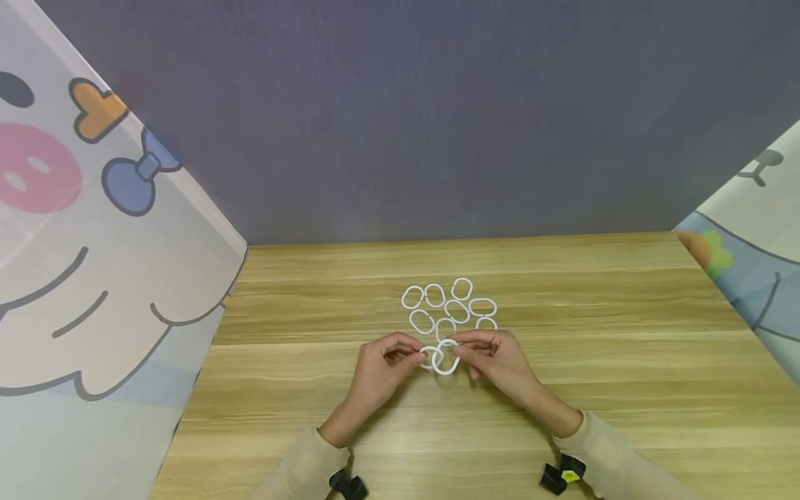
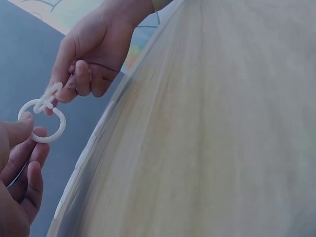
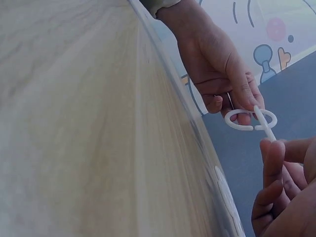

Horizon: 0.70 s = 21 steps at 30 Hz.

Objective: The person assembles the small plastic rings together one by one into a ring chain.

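The left hand pinches a white, split, plastic-looking oval ring, and the right hand pinches a second such ring crossing it; gripping outer sides apparently leaves the first ring's gap accessible, though full linkage cannot be confirmed. Beyond the first ring, loose white rings lie on the yellowish wood-grain tabletop, probably spread for easy pickup. Farther beyond it stands a plain grey panel, with cartoon-printed panels to either side.
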Each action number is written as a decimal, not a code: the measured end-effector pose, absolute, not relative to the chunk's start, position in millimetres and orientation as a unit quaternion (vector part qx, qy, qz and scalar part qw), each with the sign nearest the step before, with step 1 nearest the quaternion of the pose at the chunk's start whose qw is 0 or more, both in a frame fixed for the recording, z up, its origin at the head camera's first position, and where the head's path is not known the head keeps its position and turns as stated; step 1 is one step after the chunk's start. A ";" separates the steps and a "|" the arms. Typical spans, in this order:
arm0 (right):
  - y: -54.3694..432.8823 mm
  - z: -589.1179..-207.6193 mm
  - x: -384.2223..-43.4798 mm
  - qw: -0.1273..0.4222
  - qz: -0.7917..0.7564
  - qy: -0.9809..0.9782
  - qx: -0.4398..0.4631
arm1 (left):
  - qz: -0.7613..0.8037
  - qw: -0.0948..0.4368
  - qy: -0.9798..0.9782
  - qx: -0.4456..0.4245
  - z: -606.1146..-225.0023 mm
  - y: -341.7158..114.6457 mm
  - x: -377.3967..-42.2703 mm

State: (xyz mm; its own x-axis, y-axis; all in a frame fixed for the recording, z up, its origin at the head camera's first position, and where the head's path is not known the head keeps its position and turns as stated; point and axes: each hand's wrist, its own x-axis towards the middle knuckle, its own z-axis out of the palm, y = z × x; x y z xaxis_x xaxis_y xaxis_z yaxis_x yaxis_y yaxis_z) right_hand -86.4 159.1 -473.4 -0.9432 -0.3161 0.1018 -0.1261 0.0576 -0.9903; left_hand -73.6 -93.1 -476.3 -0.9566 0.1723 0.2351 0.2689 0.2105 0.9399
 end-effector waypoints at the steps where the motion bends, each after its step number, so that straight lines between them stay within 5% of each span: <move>1: 159.0 -473.2 -86.4 0.069 -0.670 0.724 -0.148 | -0.611 0.040 -0.778 -0.142 -476.4 -92.9 -73.0; 21: 152.5 -463.0 -80.6 0.054 -0.682 0.728 -0.037 | -0.610 -0.010 -0.778 -0.149 -476.6 -88.9 -61.9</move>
State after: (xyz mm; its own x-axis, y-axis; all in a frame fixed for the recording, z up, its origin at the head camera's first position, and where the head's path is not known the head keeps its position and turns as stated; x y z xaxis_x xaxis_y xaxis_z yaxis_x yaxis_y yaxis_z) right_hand -80.6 152.5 -463.0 -0.9915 -0.1272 -0.0273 0.0189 0.0671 -0.9976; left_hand -61.9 -88.9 -476.6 -0.9554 0.2446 0.1657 0.2193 0.2112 0.9525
